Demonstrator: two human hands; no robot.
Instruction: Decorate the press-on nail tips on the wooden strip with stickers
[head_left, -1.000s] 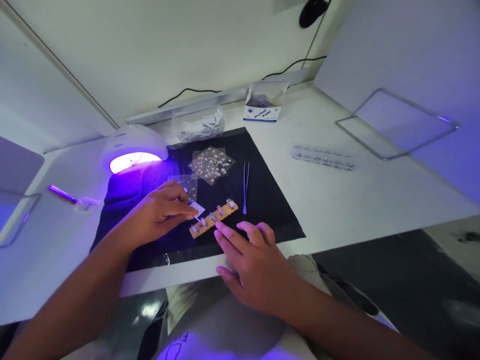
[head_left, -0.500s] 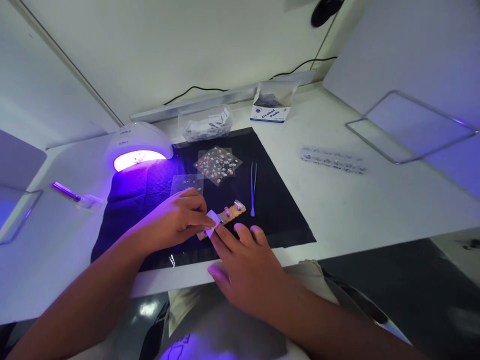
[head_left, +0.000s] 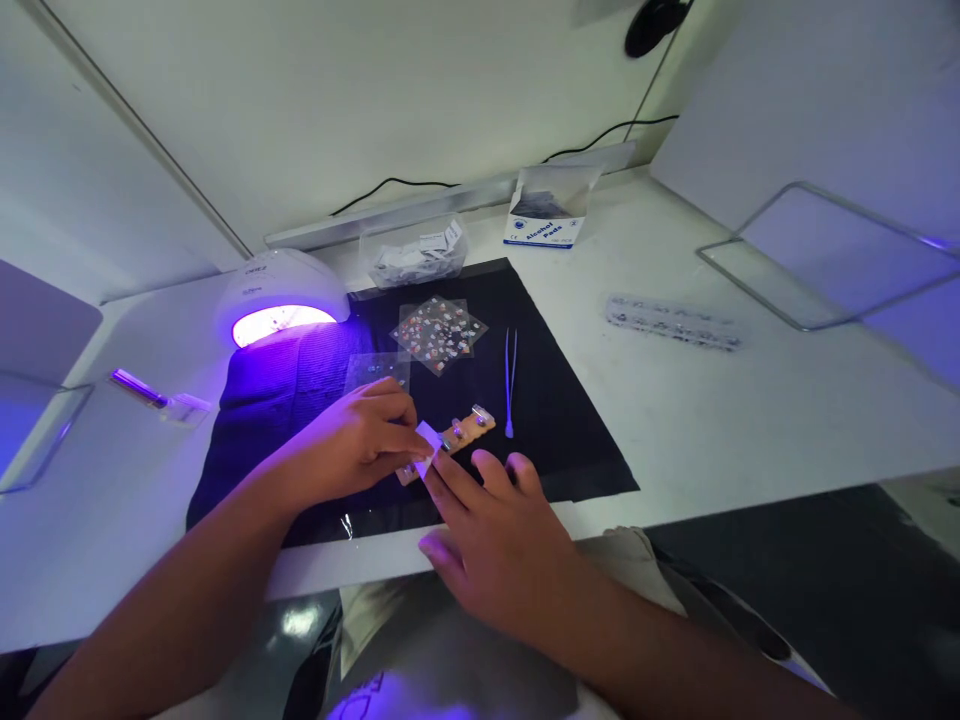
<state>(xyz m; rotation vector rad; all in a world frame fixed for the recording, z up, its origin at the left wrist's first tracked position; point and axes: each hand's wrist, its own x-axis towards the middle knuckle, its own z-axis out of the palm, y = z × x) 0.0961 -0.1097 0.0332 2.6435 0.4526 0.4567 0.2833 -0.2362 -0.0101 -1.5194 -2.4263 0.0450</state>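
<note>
Fingertips of the left hand [head_left: 360, 440] pinch a small white pad [head_left: 428, 437] over the nail strip [head_left: 459, 435] at frame centre; right hand [head_left: 495, 535] fingers spread, steadying it.

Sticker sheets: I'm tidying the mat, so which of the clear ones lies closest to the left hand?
The plain-looking sticker sheet just beyond the left hand, beside the lamp's glow; the colourful sheets lie farther back.

A matt black cloth mat [head_left: 555, 420] covers the smooth white tabletop [head_left: 720, 410], bearing a wood-toned strip [head_left: 463, 433] with glossy nail tips, slim metal tweezers [head_left: 510, 385] at its 2 o'clock, and clear, shiny plastic sticker sheets [head_left: 440, 330].
</note>
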